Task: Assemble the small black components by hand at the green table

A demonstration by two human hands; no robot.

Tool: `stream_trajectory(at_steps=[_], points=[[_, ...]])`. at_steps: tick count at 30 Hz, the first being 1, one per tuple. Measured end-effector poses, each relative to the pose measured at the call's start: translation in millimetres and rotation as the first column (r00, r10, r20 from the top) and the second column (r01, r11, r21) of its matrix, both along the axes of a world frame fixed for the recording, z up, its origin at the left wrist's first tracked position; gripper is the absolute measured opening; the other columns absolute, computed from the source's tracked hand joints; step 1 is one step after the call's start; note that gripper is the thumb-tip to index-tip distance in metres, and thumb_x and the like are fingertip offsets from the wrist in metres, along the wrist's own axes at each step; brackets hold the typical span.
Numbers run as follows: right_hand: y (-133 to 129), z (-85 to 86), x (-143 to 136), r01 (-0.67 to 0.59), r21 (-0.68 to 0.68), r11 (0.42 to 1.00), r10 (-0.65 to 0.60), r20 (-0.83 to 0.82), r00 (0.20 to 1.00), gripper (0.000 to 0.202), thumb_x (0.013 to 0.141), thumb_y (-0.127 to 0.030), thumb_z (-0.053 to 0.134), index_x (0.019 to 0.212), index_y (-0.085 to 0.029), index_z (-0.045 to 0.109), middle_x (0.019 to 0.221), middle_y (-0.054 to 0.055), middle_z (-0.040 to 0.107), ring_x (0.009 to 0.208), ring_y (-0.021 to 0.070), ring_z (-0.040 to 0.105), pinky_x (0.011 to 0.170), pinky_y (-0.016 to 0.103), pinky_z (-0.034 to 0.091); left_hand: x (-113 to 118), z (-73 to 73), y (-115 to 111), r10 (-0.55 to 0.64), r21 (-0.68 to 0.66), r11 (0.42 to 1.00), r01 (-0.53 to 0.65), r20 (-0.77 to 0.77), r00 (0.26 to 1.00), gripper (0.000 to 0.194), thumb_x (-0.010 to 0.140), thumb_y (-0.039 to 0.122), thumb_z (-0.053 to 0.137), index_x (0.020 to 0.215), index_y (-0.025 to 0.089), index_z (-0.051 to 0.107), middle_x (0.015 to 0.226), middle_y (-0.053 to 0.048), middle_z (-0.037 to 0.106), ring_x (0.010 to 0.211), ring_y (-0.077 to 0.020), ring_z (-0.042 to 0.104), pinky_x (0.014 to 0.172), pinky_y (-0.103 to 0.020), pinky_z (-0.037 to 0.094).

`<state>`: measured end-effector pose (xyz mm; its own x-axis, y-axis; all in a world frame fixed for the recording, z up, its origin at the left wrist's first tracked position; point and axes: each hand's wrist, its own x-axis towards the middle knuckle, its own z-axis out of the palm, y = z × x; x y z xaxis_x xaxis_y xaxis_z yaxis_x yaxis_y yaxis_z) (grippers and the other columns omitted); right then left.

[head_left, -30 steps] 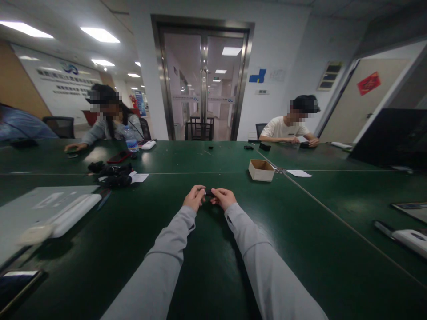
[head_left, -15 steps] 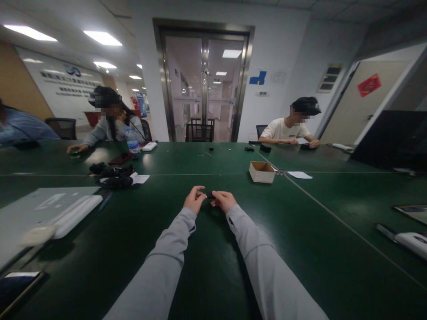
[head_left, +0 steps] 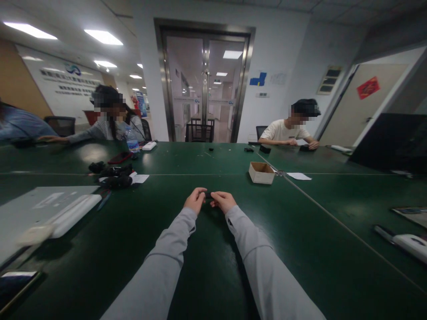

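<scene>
A small black object [head_left: 208,195] is held between my two hands over the green table [head_left: 213,249]. My left hand [head_left: 195,200] pinches its left end with curled fingers. On the other end, the fingers of my right hand [head_left: 224,201] are closed. Fingers cover much of the object, so its exact shape is hidden. Beyond my right hand stands an open cardboard box [head_left: 262,173].
At the left are a grey laptop [head_left: 30,204], black gear [head_left: 116,175], a phone [head_left: 18,284] and a water bottle [head_left: 132,141]. White paper [head_left: 299,176] lies right of the box. People sit across the table at left and right.
The fingers of my left hand have curled in closer around the black object. Across the table at left, a person's arm has stretched further left.
</scene>
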<state>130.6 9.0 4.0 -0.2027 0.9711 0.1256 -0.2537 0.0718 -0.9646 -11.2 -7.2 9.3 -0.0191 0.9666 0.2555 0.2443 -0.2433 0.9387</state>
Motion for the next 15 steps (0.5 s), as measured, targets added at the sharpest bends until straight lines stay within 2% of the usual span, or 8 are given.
stream_trajectory(at_steps=[3, 7, 11, 15], points=[[-0.3, 0.1, -0.2, 0.013, -0.001, 1.0, -0.013, 0.002, 1.0, 0.042, 0.05, -0.047, 0.075, 0.066, -0.011, 0.062, 0.05, 0.003, 0.058, 0.044, 0.0116, 0.053, 0.044, 0.021, 0.044, -0.1, 0.5, -0.7, -0.001, -0.004, 1.0, 0.001, 0.021, 1.0, 0.027, 0.073, 0.026, 0.047, 0.098, 0.02, 0.055, 0.067, 0.001, 0.054, 0.051, -0.008, 0.046, 0.046, -0.017, 0.035], [-1.1, 0.7, -0.5, 0.02, -0.012, 1.0, -0.02, 0.009, 1.0, 0.042, 0.048, -0.046, 0.076, 0.067, -0.011, 0.062, 0.049, 0.003, 0.057, 0.044, 0.0123, 0.054, 0.046, 0.022, 0.045, -0.7, 1.0, -0.9, 0.011, -0.023, 1.0, -0.011, 0.012, 1.0, 0.027, 0.078, 0.033, 0.041, 0.096, 0.019, 0.056, 0.058, 0.002, 0.049, 0.046, -0.0083, 0.043, 0.044, -0.017, 0.034], [-2.2, 1.7, -0.6, 0.036, -0.018, 0.999, -0.036, 0.024, 0.999, 0.041, 0.048, -0.045, 0.076, 0.067, -0.011, 0.063, 0.048, 0.003, 0.057, 0.043, 0.012, 0.053, 0.046, 0.022, 0.045, -1.0, 0.7, -0.1, 0.038, 0.003, 0.999, -0.038, 0.001, 0.999, 0.023, 0.073, 0.023, 0.047, 0.094, 0.02, 0.056, 0.065, 0.001, 0.051, 0.052, -0.0085, 0.046, 0.044, -0.016, 0.033], [-3.2, 3.0, -0.3, 0.036, -0.013, 0.999, -0.035, 0.02, 0.999, 0.041, 0.047, -0.044, 0.077, 0.066, -0.011, 0.062, 0.048, 0.003, 0.058, 0.043, 0.012, 0.053, 0.047, 0.022, 0.045, 0.0, 0.7, -0.5, 0.028, -0.063, 0.998, -0.026, 0.024, 0.999, 0.025, 0.077, 0.031, 0.042, 0.094, 0.02, 0.056, 0.056, 0.003, 0.047, 0.048, -0.0089, 0.043, 0.044, -0.018, 0.033]])
